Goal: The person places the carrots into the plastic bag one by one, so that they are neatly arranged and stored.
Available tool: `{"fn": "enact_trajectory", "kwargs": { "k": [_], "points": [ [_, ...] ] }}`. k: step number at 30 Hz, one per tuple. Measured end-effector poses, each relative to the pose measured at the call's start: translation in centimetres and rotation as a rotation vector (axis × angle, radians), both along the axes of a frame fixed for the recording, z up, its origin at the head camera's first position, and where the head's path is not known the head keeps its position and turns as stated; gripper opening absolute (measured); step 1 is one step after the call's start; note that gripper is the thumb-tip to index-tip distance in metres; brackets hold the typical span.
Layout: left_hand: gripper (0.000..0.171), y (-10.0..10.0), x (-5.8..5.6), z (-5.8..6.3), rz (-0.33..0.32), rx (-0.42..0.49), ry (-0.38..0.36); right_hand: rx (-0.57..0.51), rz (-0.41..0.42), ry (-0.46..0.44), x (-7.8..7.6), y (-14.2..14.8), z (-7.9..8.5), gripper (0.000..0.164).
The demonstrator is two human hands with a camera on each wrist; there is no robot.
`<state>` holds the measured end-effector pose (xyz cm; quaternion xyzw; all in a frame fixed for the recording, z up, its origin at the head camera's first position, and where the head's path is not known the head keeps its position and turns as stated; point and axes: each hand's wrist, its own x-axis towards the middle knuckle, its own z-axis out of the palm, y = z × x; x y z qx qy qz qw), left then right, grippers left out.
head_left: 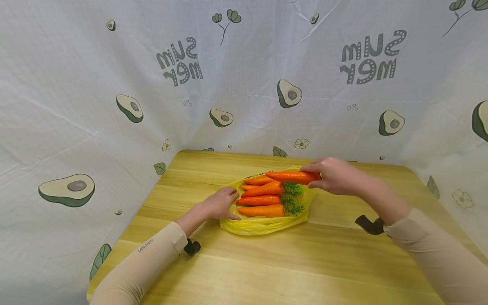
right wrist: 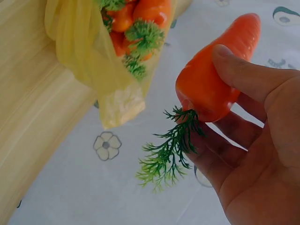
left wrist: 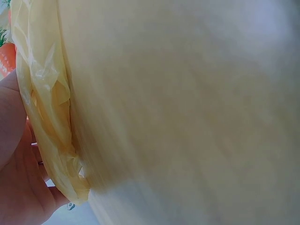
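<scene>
A yellow plastic bag (head_left: 251, 227) lies on the wooden table with its mouth spread wide. Inside it, several orange carrots (head_left: 263, 210) with green leafy tops lie side by side, tips to the left. My left hand (head_left: 220, 205) holds the bag's left edge, thumb toward me and fingers on the far side; in the left wrist view the yellow film (left wrist: 49, 98) runs along the fingers. Above the bag's far right part, my right hand (head_left: 335, 176) grips one carrot (right wrist: 206, 89) near its thick end, thumb on top. Its green top (right wrist: 168, 150) hangs down.
The light wooden table (head_left: 267, 271) has rounded far corners. A white curtain (head_left: 251, 76) printed with avocados, leaves and flowers stands behind the table and along its sides. Black wrist mounts (head_left: 370, 225) show at both cuffs.
</scene>
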<state>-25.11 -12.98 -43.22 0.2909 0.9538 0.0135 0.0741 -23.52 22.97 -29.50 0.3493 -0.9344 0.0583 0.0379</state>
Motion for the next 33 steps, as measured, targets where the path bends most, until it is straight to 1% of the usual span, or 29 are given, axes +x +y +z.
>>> {"fn": "enact_trajectory", "kwargs": {
  "k": [5,11,16,20,27,29,31,33],
  "points": [
    [0.093,0.0,-0.1,-0.1,-0.003,0.004,-0.001,0.010,0.039,-0.007,0.0,-1.4,-0.4,0.045],
    [0.093,-0.1,-0.3,-0.4,-0.004,0.009,0.005,0.046,0.064,-0.016,0.0,-2.9,-0.8,0.047],
    [0.092,-0.1,-0.3,-0.2,-0.014,0.007,0.018,0.058,0.094,-0.034,-0.1,-4.3,-1.3,0.041],
    [0.091,-0.1,-0.2,-0.1,-0.027,0.009,0.033,0.082,0.117,-0.045,-0.4,-5.3,-2.0,0.033],
    [0.091,0.0,-0.1,-0.1,-0.021,0.015,0.022,0.086,0.118,-0.056,-0.4,-6.8,-3.5,0.038],
    [0.092,0.0,-0.1,-0.1,-0.015,0.015,0.017,0.088,0.128,-0.052,-0.6,-7.2,-4.0,0.035],
    [0.092,0.0,-0.1,0.0,-0.010,0.018,0.013,0.097,0.125,-0.046,-0.7,-7.6,-4.5,0.035],
    [0.091,0.0,-0.1,0.1,-0.005,0.022,0.010,0.098,0.109,-0.048,-0.8,-8.0,-5.0,0.035]
  ]
}}
